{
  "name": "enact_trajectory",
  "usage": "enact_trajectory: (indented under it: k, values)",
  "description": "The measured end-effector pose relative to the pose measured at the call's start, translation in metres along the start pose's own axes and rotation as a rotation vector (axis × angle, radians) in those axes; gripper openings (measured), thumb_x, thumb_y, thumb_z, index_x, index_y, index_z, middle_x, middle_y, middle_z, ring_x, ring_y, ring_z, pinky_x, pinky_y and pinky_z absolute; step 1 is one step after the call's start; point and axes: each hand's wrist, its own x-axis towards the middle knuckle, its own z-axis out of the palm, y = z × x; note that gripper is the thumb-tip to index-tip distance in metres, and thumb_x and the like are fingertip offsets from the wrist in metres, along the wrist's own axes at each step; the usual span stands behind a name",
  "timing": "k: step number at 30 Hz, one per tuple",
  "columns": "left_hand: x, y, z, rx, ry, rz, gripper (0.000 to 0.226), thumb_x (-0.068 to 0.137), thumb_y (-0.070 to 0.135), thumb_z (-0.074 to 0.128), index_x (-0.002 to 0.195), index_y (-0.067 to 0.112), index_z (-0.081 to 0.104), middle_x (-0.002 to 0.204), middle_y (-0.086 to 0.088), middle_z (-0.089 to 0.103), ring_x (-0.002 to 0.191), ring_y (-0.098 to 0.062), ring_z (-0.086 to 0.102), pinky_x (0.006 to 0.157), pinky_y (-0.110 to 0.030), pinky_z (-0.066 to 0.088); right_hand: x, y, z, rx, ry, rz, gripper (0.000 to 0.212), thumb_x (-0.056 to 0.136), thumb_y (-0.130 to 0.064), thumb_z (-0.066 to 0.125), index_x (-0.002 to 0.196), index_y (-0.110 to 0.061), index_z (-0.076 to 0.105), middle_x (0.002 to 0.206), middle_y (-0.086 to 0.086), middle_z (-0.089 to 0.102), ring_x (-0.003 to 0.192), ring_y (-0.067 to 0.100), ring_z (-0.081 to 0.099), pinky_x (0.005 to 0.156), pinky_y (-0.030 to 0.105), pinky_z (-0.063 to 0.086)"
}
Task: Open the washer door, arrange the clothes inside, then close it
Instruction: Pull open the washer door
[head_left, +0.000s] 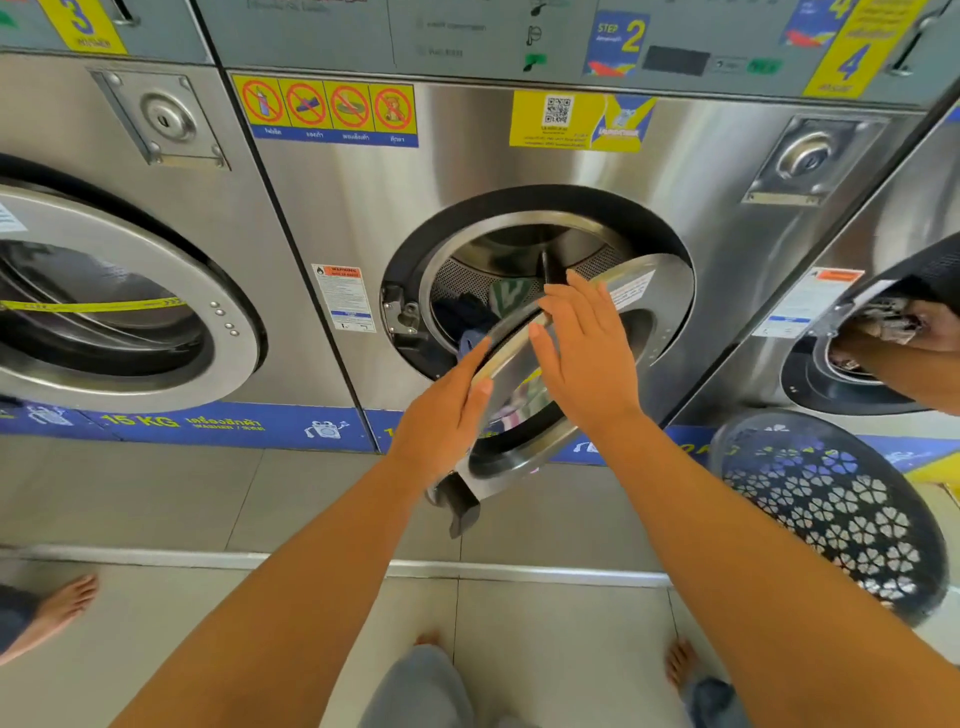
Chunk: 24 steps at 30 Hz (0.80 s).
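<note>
While the door hangs partway across the opening, the head view reads as follows.

Washer door (582, 364): centre of the frame, round steel ring with a glass middle; swung partly over the drum mouth, hinged on its right side, free edge toward the lower left; its face points down and left toward the person; the edge-on long axis runs from lower left to upper right.

Left hand (447, 415): just below centre; palm flat, fingers straight, resting against the door's lower-left rim; not curled around anything.

Right hand (582, 348): centre; spread open, palm flat on the door's outer face; pressing, not clasping.

Clothes (483, 317): left of centre inside the drum (519, 254); dark blue and green pieces; a blue piece lies low at the front lip, close to the door's free edge.

Latch (400, 312): left side of the opening, uncovered.

Risk: the blue piece may be pinched between door and seal if it sits on the lip; the left fingers on the rim may be nipped as the gap narrows; a trapped cloth would likely stop the catch engaging.

Basket (831, 509): lower right, tilted, well apart from the door.
</note>
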Motion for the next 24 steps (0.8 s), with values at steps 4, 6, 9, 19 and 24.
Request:
enact_trajectory:
  k: [4, 6, 9, 19, 24]
  values:
    - [-0.022, 0.011, 0.009, 0.023, 0.001, 0.067, 0.047, 0.102, 0.041, 0.026, 0.149, 0.038, 0.024, 0.135, -0.007, 0.057, 0.113, -0.029, 0.06, 0.09, -0.046, 0.052, -0.02, -0.001, -0.013, -0.015, 0.009, 0.036, 0.044, 0.099, -0.038, 0.036, 0.123, -0.008, 0.057, 0.137, 0.008, 0.054, 0.141, 0.025, 0.034, 0.119, 0.043, 0.022]
    - [-0.029, 0.014, 0.011, 0.043, 0.02, 0.072, 0.049, 0.1, 0.042, 0.023, 0.149, 0.036, 0.027, 0.134, -0.008, 0.058, 0.114, -0.03, 0.059, 0.09, -0.047, 0.052, -0.031, 0.0, -0.02, -0.015, 0.015, 0.039, 0.047, 0.099, -0.04, 0.036, 0.122, -0.006, 0.058, 0.138, 0.009, 0.054, 0.142, 0.026, 0.031, 0.119, 0.044, 0.022]
    - [-0.032, 0.022, 0.018, 0.073, 0.025, 0.086, 0.049, 0.103, 0.036, 0.026, 0.151, 0.028, 0.021, 0.152, -0.003, 0.041, 0.138, -0.023, 0.041, 0.111, -0.04, 0.039, -0.045, 0.003, -0.031, -0.017, 0.019, 0.055, 0.044, 0.096, -0.04, 0.041, 0.118, -0.006, 0.058, 0.138, 0.009, 0.054, 0.143, 0.026, 0.03, 0.119, 0.044, 0.021]
    - [-0.017, 0.062, 0.063, 0.289, -0.155, 0.351, 0.056, 0.103, 0.033, 0.029, 0.154, 0.018, 0.011, 0.162, -0.002, 0.013, 0.151, -0.02, 0.01, 0.122, -0.036, 0.005, -0.101, 0.019, -0.074, 0.243, 0.085, 0.273, 0.053, 0.089, -0.011, 0.044, 0.142, -0.01, 0.039, 0.157, 0.002, 0.028, 0.146, 0.014, 0.021, 0.112, 0.025, 0.028]
    - [-0.001, 0.091, 0.081, 0.424, -0.208, 0.463, 0.059, 0.1, 0.047, 0.017, 0.153, 0.023, 0.011, 0.163, -0.003, 0.013, 0.151, -0.024, 0.011, 0.121, -0.042, 0.013, -0.131, 0.044, -0.092, 0.17, 0.079, 0.316, 0.057, 0.092, -0.009, 0.042, 0.148, -0.01, 0.033, 0.16, 0.002, 0.022, 0.147, 0.012, 0.02, 0.116, 0.033, 0.03]
